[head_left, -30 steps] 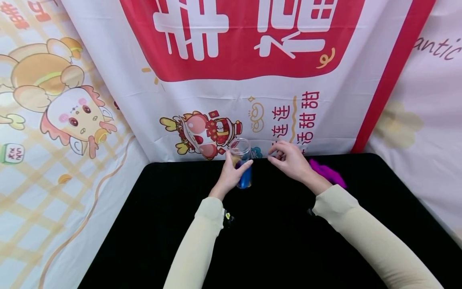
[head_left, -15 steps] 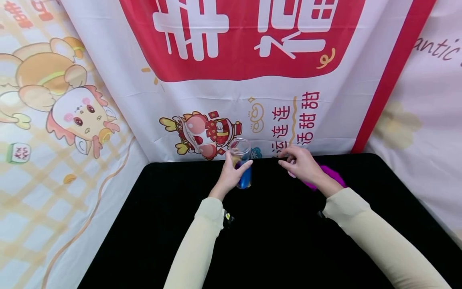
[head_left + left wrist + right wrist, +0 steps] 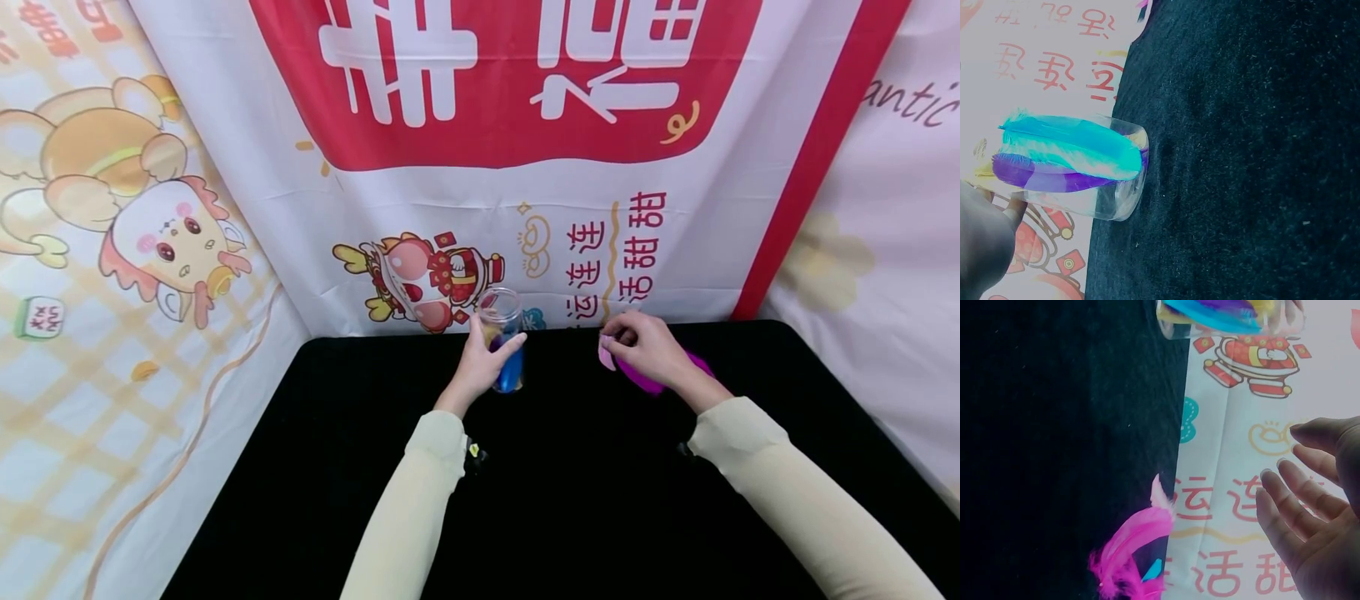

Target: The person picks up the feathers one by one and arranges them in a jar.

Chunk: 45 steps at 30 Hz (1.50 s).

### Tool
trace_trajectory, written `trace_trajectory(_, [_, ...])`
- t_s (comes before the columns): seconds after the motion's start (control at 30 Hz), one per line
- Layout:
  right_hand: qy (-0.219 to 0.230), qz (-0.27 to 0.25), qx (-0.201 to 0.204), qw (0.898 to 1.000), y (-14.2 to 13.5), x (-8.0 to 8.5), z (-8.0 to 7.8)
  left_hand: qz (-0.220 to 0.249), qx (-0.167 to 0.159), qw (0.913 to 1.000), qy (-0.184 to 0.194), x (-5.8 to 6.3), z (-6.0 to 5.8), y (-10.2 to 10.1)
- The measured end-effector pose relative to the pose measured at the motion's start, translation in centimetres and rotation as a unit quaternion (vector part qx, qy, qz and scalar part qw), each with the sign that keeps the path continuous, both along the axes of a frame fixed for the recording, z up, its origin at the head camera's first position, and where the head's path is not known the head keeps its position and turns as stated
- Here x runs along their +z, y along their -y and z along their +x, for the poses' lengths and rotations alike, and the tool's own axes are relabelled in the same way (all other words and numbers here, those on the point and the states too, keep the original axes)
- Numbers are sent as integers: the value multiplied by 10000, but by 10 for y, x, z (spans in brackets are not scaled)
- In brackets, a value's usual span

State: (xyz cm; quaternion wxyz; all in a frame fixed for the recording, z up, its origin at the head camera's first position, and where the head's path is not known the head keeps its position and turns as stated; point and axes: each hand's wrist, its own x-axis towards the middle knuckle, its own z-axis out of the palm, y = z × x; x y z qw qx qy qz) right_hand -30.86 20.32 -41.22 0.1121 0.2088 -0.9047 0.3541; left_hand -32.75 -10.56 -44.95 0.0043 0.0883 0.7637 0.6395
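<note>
A clear jar (image 3: pixel 513 322) stands at the table's back edge, gripped by my left hand (image 3: pixel 476 367) with the thumb on the near side. Through its wall the left wrist view shows a blue feather (image 3: pixel 1072 144), a purple feather (image 3: pixel 1054 176) and some yellow. My right hand (image 3: pixel 647 348) is over a heap of magenta feathers (image 3: pixel 641 380), partly hiding it. A pale pink feather (image 3: pixel 606 353) pokes out by its fingertips. In the right wrist view, the fingers (image 3: pixel 1300 519) are loosely bent and apart, with nothing between them.
A black cloth covers the table (image 3: pixel 555 483). Close behind its back edge hangs a white and red printed curtain (image 3: pixel 420 192). More printed cloth (image 3: pixel 150 333) hangs on the left. A small blue piece (image 3: pixel 1154 570) shows among the magenta feathers.
My right hand has moved right and a little nearer, away from the jar, to over the feather heap. The pale pink feather has come into sight. My left hand and the jar stay put.
</note>
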Motion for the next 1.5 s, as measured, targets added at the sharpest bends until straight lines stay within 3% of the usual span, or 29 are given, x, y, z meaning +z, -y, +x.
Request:
trace_trajectory(0.43, [500,231,-175,9983,-16,-7,-4,3,31,10000,0,1,2,-1])
trace_trajectory(1.5, [666,749,-341,9944,-47,-36,-12,-49,50,10000,-42,1,5,-1])
